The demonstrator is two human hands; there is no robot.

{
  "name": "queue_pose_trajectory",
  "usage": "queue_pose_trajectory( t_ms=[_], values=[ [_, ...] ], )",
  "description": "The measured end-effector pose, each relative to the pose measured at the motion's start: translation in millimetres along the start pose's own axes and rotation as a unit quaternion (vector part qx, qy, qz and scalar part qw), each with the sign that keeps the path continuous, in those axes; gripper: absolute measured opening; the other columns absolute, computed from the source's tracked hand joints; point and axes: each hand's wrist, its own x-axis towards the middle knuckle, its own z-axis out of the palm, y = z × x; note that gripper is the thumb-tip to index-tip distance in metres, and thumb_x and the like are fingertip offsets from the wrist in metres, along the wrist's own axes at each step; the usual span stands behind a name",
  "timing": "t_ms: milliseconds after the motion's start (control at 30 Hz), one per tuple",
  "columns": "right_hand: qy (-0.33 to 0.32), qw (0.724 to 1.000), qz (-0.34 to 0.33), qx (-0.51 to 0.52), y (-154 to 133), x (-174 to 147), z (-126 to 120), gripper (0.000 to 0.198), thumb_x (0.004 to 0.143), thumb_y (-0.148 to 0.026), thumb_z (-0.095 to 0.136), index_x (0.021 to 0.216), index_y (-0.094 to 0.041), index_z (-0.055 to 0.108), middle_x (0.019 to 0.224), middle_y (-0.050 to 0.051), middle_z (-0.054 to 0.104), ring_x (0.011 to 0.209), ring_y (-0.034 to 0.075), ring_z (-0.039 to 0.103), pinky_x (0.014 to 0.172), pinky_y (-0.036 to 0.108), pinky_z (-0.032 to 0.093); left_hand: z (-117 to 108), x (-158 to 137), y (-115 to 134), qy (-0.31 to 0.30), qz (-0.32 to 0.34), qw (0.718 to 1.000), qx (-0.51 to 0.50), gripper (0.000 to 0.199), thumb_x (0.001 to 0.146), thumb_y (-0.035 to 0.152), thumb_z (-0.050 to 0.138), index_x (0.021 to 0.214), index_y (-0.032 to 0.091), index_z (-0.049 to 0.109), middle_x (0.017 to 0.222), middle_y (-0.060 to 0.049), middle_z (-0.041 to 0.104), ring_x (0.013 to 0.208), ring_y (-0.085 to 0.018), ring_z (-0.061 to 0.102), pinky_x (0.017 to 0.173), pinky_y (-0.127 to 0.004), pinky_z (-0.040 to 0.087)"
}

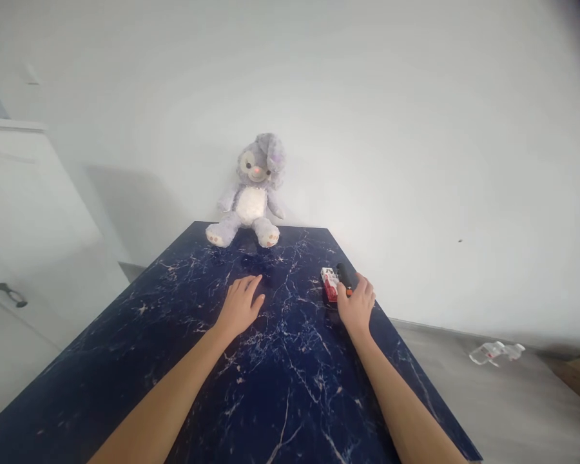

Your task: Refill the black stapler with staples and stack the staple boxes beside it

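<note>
My left hand rests palm down on the dark blue marbled table, its fingers stretched out and nothing in it. Near the table's right edge, my right hand is closed around a small black cylinder with an orange band; the thumb lies on its left and the fingers on its right. What the cylinder is I cannot make out. Just left of it, close to my right thumb, lies a small red and white box.
A grey-lilac plush toy with a white belly sits at the table's far edge against the white wall. A white cabinet with a dark handle stands on the left. Clear plastic bottles lie on the floor at right.
</note>
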Motion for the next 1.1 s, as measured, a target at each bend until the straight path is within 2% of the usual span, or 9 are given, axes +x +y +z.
queue_pose_trajectory(
  t_ms=[100,300,400,500,633,733,867,933,1100],
  values=[
    [-0.038,0.997,0.047,-0.043,0.2,-2.8,4.4,0.065,0.088,-0.047,0.048,0.142,-0.011,0.041,0.134,0.022,0.05,0.123,0.04,0.047,0.104,0.051,0.033,-3.1,-1.8,-4.3,-0.001,-0.008,1.0,-0.003,0.049,0.099,0.035,0.044,0.147,0.024,0.043,0.136,-0.012,0.056,0.127,-0.03,0.049,0.107,-0.048,0.04],
    [-0.077,0.996,0.044,-0.022,-1.6,-2.0,5.1,0.072,0.088,-0.048,0.048,0.149,-0.014,0.033,0.142,0.021,0.044,0.125,0.038,0.047,0.105,0.051,0.034,-6.4,-3.2,-7.0,-0.008,-0.007,1.0,-0.001,0.05,0.099,0.035,0.044,0.148,0.022,0.041,0.138,-0.012,0.055,0.129,-0.029,0.048,0.108,-0.049,0.04],
    [-0.087,0.995,0.04,0.0,-2.1,-1.5,1.8,0.062,0.087,-0.048,0.05,0.142,-0.019,0.045,0.144,0.019,0.04,0.127,0.037,0.045,0.105,0.052,0.035,-9.3,-3.8,-8.5,-0.009,-0.001,1.0,0.006,0.051,0.099,0.035,0.043,0.148,0.021,0.041,0.137,-0.012,0.056,0.128,-0.029,0.048,0.108,-0.048,0.041],
    [-0.08,0.997,-0.001,0.004,-7.7,-3.7,-3.0,0.045,0.089,-0.042,0.049,0.127,-0.019,0.058,0.147,0.018,0.037,0.132,0.036,0.039,0.108,0.052,0.034,-16.7,-2.5,-12.3,0.011,0.008,0.999,0.032,0.049,0.097,0.033,0.047,0.145,0.021,0.046,0.138,-0.013,0.055,0.13,-0.032,0.046,0.109,-0.051,0.039],
    [-0.074,0.996,-0.056,-0.013,-16.9,-6.6,-5.4,0.041,0.09,-0.034,0.047,0.126,-0.018,0.057,0.149,0.017,0.035,0.138,0.033,0.032,0.112,0.052,0.029,-28.8,1.8,-18.4,0.054,0.002,0.996,0.064,0.047,0.094,0.03,0.049,0.14,0.022,0.051,0.141,-0.015,0.051,0.134,-0.035,0.042,0.111,-0.055,0.036],
    [-0.062,0.998,-0.018,-0.012,-15.5,-6.2,-5.8,0.047,0.088,-0.037,0.049,0.13,-0.016,0.053,0.148,0.02,0.035,0.137,0.035,0.034,0.111,0.054,0.03,-34.8,4.0,-16.7,0.057,0.007,0.995,0.078,0.047,0.094,0.028,0.049,0.14,0.021,0.051,0.143,-0.016,0.049,0.135,-0.035,0.04,0.113,-0.054,0.034],
    [-0.092,0.993,0.055,0.058,-5.6,-4.8,-6.6,0.057,0.085,-0.044,0.053,0.135,-0.015,0.05,0.144,0.02,0.041,0.116,0.03,0.054,0.102,0.045,0.043,-37.1,4.0,-10.9,0.03,0.02,0.995,0.098,0.048,0.094,0.026,0.047,0.142,0.02,0.051,0.148,-0.016,0.045,0.14,-0.035,0.036,0.115,-0.055,0.032],
    [-0.108,0.987,0.086,0.079,-2.4,-4.5,-4.6,0.059,0.087,-0.045,0.05,0.138,-0.016,0.047,0.138,0.019,0.049,0.113,0.029,0.056,0.099,0.043,0.045,-36.4,3.1,-11.2,0.031,0.005,0.994,0.107,0.049,0.094,0.026,0.046,0.143,0.02,0.05,0.149,-0.016,0.044,0.14,-0.036,0.035,0.115,-0.055,0.031],
    [-0.145,0.986,0.069,0.034,-2.6,-2.1,3.7,0.063,0.092,-0.043,0.041,0.146,-0.011,0.041,0.136,0.022,0.052,0.123,0.034,0.052,0.105,0.048,0.039,-31.1,0.7,-12.7,0.003,0.008,0.993,0.119,0.056,0.087,0.013,0.046,0.143,0.019,0.05,0.147,-0.016,0.047,0.137,-0.035,0.04,0.111,-0.054,0.035]
  ],
)
